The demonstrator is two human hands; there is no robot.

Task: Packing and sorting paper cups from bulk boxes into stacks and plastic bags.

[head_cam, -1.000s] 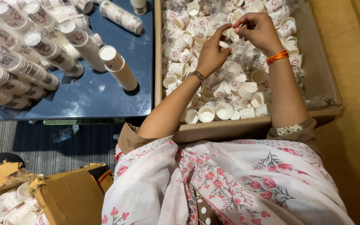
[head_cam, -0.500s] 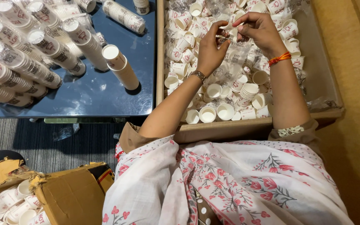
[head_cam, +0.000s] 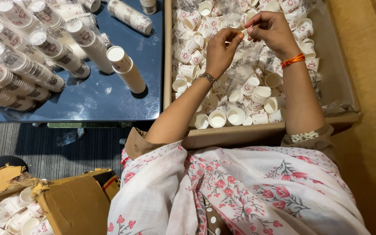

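Note:
A shallow cardboard box (head_cam: 257, 132) in front of me holds several loose small white paper cups (head_cam: 217, 119) and crumpled clear plastic wrap (head_cam: 240, 65). Both my hands hover over its far half. My left hand (head_cam: 219, 50), with a metal band at the wrist, and my right hand (head_cam: 273, 29), with an orange thread at the wrist, meet fingertip to fingertip. Together they pinch a small white piece (head_cam: 244, 31); whether it is a cup or wrap is too small to tell.
To the left stands a dark blue glossy table (head_cam: 105, 100) with several long sleeves of stacked cups (head_cam: 18, 61) and one unwrapped stack (head_cam: 127, 69) lying on it. A torn cardboard carton (head_cam: 72, 202) with more cups sits on the grey carpet at lower left.
My hands have stayed together over the box, shifting only slightly; the fingertips have closed tighter on the small white piece.

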